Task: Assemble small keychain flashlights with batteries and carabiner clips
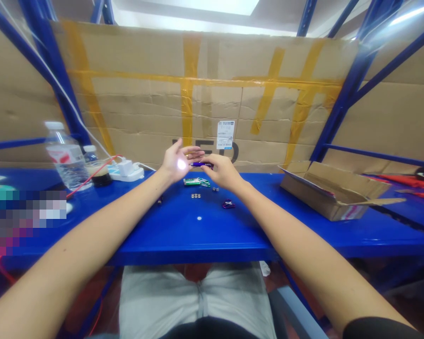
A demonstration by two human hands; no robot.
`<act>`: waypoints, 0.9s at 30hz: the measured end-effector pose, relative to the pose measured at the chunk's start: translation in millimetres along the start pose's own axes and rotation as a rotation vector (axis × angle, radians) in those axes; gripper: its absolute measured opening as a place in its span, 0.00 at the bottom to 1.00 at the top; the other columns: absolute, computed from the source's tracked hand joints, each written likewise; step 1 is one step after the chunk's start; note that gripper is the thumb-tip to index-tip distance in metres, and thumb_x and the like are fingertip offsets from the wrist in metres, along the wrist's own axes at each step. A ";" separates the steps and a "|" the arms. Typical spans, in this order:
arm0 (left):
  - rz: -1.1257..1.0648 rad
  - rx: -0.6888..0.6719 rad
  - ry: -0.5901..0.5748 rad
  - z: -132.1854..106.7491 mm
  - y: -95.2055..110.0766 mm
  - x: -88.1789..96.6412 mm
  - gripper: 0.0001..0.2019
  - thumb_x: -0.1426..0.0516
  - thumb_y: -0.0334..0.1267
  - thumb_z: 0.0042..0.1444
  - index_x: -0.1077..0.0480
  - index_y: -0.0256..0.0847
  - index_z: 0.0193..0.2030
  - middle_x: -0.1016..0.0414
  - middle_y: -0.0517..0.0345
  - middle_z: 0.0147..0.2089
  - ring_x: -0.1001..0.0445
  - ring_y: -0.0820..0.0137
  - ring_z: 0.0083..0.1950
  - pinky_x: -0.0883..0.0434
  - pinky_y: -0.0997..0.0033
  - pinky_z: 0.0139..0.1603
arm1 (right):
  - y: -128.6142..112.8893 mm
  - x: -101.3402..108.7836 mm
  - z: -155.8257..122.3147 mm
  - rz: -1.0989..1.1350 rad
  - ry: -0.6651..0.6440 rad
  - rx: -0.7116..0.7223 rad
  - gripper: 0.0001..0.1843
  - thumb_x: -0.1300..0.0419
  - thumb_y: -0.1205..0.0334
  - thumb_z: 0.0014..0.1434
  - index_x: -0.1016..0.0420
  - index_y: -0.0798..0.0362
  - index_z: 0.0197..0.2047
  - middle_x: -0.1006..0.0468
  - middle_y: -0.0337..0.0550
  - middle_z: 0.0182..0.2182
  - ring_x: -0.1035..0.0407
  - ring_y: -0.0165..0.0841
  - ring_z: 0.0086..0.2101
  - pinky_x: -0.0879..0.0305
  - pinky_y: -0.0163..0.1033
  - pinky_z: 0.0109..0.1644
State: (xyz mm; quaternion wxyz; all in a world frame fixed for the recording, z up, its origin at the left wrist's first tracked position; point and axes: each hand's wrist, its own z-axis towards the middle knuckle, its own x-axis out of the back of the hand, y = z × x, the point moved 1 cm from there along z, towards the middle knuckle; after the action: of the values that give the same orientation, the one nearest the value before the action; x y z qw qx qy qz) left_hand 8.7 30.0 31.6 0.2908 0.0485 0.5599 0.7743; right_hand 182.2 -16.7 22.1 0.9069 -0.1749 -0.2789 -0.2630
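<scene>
My right hand (221, 170) grips a small purple flashlight (202, 165) that is lit and points left. Its beam makes a bright white spot on the palm of my left hand (176, 160), which is held open with the fingers stretched out. Below the hands, green metal pieces with a carabiner-like clip (197, 182) lie on the blue table. Several small button cells (195, 195) sit in a cluster nearer to me. A purple clip (228, 204) lies to their right, beside small shiny parts (216, 189). A small dark piece (160, 201) is partly hidden by my left forearm.
An open cardboard box (321, 197) stands on the right of the blue table (198, 238). At left are a water bottle (65, 157), a dark-liquid bottle (99, 172) and a white power strip (129, 173) with a red cable. A taped cardboard wall (144, 108) closes the back.
</scene>
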 end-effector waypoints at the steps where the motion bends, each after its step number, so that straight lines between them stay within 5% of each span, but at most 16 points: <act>1: 0.003 0.002 0.003 0.1 0.1 -0.2 0.29 0.51 0.63 0.58 0.25 0.37 0.40 0.21 0.38 0.49 0.25 0.50 0.54 0.27 0.48 0.51 | -0.2 -0.2 0.0 -0.001 -0.002 -0.002 0.13 0.41 0.69 0.61 0.19 0.52 0.47 0.17 0.46 0.42 0.25 0.37 0.42 0.31 0.42 0.49; 27: -0.020 0.041 -0.006 0.7 -0.2 -0.6 0.29 0.52 0.63 0.59 0.25 0.38 0.39 0.20 0.39 0.47 0.23 0.51 0.51 0.27 0.49 0.49 | 0.8 -0.2 -0.7 0.042 0.016 0.003 0.13 0.41 0.70 0.60 0.18 0.51 0.44 0.17 0.46 0.41 0.24 0.38 0.43 0.30 0.44 0.49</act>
State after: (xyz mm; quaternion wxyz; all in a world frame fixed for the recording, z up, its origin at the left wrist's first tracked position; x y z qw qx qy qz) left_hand 9.5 30.3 31.8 0.2991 0.0514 0.5752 0.7596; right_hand 182.8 -16.4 21.3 0.9147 -0.1772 -0.2684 -0.2447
